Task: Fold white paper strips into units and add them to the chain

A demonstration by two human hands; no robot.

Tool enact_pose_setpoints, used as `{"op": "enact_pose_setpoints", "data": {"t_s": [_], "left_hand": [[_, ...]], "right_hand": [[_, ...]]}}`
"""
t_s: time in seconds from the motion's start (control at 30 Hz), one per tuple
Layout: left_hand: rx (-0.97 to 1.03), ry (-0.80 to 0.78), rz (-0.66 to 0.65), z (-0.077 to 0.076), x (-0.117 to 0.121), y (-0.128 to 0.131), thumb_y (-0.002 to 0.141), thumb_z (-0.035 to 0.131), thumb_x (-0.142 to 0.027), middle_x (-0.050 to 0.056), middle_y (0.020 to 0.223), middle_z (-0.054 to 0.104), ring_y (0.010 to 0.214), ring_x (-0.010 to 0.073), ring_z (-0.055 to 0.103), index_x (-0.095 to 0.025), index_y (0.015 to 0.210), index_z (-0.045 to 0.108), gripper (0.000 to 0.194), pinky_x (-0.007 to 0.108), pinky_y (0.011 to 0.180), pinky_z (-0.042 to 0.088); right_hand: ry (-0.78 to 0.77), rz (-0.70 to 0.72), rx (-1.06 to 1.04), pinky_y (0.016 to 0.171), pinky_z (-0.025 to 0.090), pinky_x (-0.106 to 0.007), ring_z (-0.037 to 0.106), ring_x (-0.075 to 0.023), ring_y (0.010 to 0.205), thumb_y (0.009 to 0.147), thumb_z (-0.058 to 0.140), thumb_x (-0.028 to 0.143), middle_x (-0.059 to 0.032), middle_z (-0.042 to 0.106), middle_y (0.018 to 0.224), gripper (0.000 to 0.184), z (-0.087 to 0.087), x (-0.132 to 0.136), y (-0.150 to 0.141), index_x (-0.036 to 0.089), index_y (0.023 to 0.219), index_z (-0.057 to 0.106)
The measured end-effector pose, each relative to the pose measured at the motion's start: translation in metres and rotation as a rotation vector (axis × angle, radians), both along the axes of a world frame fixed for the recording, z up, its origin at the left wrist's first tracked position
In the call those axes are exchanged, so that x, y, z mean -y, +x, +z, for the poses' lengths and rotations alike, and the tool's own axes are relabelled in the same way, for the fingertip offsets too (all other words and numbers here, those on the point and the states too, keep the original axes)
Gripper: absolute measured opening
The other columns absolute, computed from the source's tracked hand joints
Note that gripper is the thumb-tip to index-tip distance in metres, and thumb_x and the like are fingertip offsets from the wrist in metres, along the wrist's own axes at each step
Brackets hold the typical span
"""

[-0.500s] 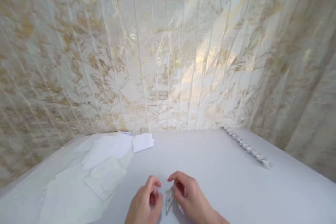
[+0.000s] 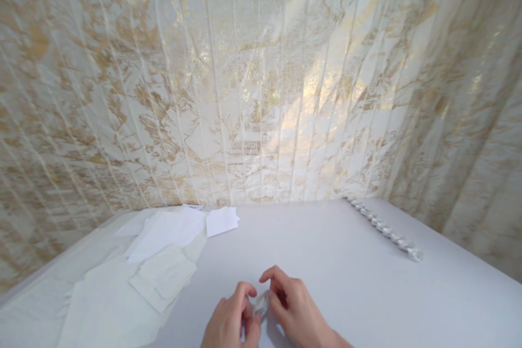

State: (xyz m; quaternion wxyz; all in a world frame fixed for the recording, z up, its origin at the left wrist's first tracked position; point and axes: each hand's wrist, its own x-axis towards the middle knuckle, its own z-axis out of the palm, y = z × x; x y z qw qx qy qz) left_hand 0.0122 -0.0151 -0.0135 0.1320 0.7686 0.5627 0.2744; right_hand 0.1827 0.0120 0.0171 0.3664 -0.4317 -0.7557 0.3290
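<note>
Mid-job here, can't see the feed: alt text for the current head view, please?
The left hand and right hand have their fingers at a small, blurred pale piece between them, low over a white table. Loose pale papers spread at left; a silvery, braid-like strip lies at right. Behind rises a gold-patterned backdrop.

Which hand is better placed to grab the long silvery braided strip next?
Probably your right hand: it's nearer the long silvery braided strip, ahead and rightward. Your left hand is farther, though both are at the small greyish piece.
</note>
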Motion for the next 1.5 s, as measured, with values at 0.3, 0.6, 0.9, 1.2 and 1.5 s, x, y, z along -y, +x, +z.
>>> {"op": "enact_pose_setpoints", "data": {"t_s": [0.3, 0.6, 0.9, 1.2, 1.5], "left_hand": [[0.095, 0.019, -0.007, 0.004, 0.0, -0.002, 0.086, 0.04, -0.019, -0.006, 0.063, 0.056, 0.06, 0.0175, 0.056, -0.024, 0.1, 0.048, 0.017, 0.026, 0.061, 0.037], [0.2, -0.018, -0.001, -0.005, -0.001, -0.001, 0.083, 0.042, -0.021, -0.005, 0.066, 0.051, 0.064, 0.0182, 0.054, -0.026, 0.099, 0.047, 0.018, 0.027, 0.064, 0.039], [0.521, -0.213, -0.032, 0.015, 0.0, -0.002, 0.09, 0.034, -0.034, -0.008, 0.068, 0.035, 0.062, 0.0164, 0.047, -0.025, 0.101, 0.042, 0.017, 0.026, 0.063, 0.037], [0.599, -0.272, -0.037, 0.023, 0.002, -0.004, 0.092, 0.028, -0.033, -0.008, 0.068, 0.035, 0.064, 0.0162, 0.048, -0.025, 0.1, 0.041, 0.017, 0.025, 0.065, 0.04], [0.337, -0.137, 0.05, 0.003, -0.006, -0.005, 0.084, 0.038, -0.02, -0.007, 0.067, 0.04, 0.066, 0.0176, 0.052, -0.025, 0.101, 0.046, 0.019, 0.026, 0.066, 0.041]], "right_hand": [[0.03, 0.03, 0.039, 0.054, 0.029, -0.023, 0.039, -0.0117, 0.051, 0.085, 0.036, 0.012, 0.0102, 0.036, 0.059, 0.028, -0.001, 0.0, 0.003, 0.017, 0.107, 0.052], [0.042, -0.022, 0.138, 0.054, 0.031, -0.022, 0.045, -0.0123, 0.05, 0.075, 0.042, 0.008, 0.0095, 0.04, 0.058, 0.037, -0.001, 0.004, -0.001, 0.017, 0.109, 0.055], [0.248, 0.021, 0.235, 0.052, 0.03, -0.022, 0.042, -0.0123, 0.048, 0.072, 0.041, 0.008, 0.0087, 0.039, 0.06, 0.044, 0.001, 0.01, -0.003, 0.018, 0.112, 0.054], [0.248, 0.026, 0.341, 0.051, 0.033, -0.024, 0.051, -0.0141, 0.046, 0.078, 0.042, 0.014, 0.0065, 0.051, 0.057, 0.041, 0.005, 0.013, -0.007, 0.018, 0.118, 0.051], [0.259, 0.005, 0.485, 0.05, 0.033, -0.025, 0.064, -0.0182, 0.05, 0.071, 0.042, 0.01, 0.0025, 0.065, 0.06, 0.053, -0.005, 0.012, -0.009, 0.016, 0.124, 0.047]]}}
